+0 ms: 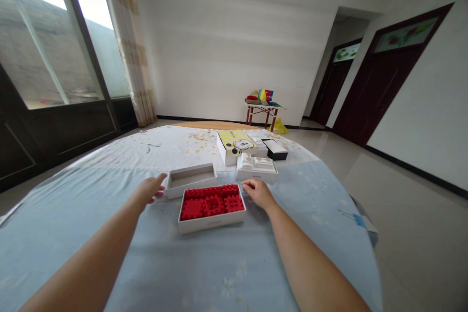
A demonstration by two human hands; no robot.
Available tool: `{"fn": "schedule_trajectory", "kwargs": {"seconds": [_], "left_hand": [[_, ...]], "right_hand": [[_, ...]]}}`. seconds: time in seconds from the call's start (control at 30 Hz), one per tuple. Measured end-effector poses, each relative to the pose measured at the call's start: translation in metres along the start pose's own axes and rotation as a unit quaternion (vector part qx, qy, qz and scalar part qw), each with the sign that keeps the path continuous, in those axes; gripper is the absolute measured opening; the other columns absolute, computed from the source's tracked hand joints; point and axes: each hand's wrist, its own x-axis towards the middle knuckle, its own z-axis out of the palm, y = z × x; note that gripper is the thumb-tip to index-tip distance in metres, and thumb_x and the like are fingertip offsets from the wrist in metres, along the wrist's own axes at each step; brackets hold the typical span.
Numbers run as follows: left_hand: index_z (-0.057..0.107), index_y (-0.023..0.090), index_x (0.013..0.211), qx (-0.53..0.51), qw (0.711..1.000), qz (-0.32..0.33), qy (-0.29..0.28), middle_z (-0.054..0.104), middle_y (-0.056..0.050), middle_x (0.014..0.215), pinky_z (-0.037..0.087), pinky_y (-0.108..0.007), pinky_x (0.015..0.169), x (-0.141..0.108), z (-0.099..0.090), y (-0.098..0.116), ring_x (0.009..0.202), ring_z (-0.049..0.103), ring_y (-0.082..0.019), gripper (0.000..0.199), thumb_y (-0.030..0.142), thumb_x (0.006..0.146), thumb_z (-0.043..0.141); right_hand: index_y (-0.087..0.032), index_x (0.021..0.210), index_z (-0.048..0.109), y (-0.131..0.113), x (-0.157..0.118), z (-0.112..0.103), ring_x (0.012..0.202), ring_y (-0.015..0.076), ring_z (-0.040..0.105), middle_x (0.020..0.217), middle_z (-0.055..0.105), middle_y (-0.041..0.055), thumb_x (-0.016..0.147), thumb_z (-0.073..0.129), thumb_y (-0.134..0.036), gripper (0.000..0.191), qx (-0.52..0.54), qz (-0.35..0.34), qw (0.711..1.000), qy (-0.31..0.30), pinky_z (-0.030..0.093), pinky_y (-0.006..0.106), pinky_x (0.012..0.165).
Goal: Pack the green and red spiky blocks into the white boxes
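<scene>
A white box [212,224] on the table before me is packed with red toothed plastic building blocks [204,204], some solid and some with window-like openings. Behind it to the left lies a shallow white box part [175,191] with a bare grey inside. My left hand [149,190] is open at the left end of that part, fingers apart and holding nothing; whether it touches is unclear. By the right rear corner of the block box, my right hand [259,193] has its fingers curled together, with nothing visible in them.
Farther back stand a yellow-and-white cartoon box [236,144], a white box with pale moulded pieces [257,168] and a black-sided box [276,150]. A blue floral cloth [175,273] covers the round table's near part. A small table [263,106] with colourful items stands by the wall.
</scene>
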Motion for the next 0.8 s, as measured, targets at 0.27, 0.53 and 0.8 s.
{"fn": "schedule_trajectory", "kwargs": {"seconds": [0.27,0.53,0.8], "left_hand": [[0.052,0.017,0.054,0.062,0.998,0.024,0.016,0.050,-0.004,0.043,0.034,-0.026,0.040,0.006,0.015,0.012,0.046,0.054,-0.021,0.011,0.028,0.058,0.053],[0.045,0.010,0.111,0.009,0.974,0.127,0.190,0.059,-0.007,0.075,0.044,-0.031,0.058,-0.039,0.000,0.039,0.068,0.057,-0.022,0.043,0.024,0.072,0.040],[0.023,0.016,0.136,-0.004,0.877,0.441,0.190,0.038,-0.014,0.131,0.026,-0.042,0.104,-0.096,0.023,0.054,0.124,0.032,-0.026,0.060,0.023,0.080,0.041]], "right_hand": [[-0.016,0.085,0.068,-0.004,-0.001,-0.001,0.073,0.0190,0.063,0.078,0.069,0.0056,0.077,0.051,-0.034,0.026,-0.001,-0.006,1.000,-0.009,0.047,0.029,0.067],[-0.017,0.093,0.066,-0.043,0.002,-0.014,0.077,0.0179,0.062,0.085,0.069,0.0057,0.077,0.054,-0.040,0.030,0.048,-0.042,0.997,0.049,0.048,0.032,0.074],[-0.020,0.117,0.053,-0.084,-0.006,-0.018,0.088,0.0190,0.062,0.108,0.062,0.0084,0.077,0.043,-0.063,0.059,0.298,0.028,0.953,-0.044,0.053,0.032,0.071]]}}
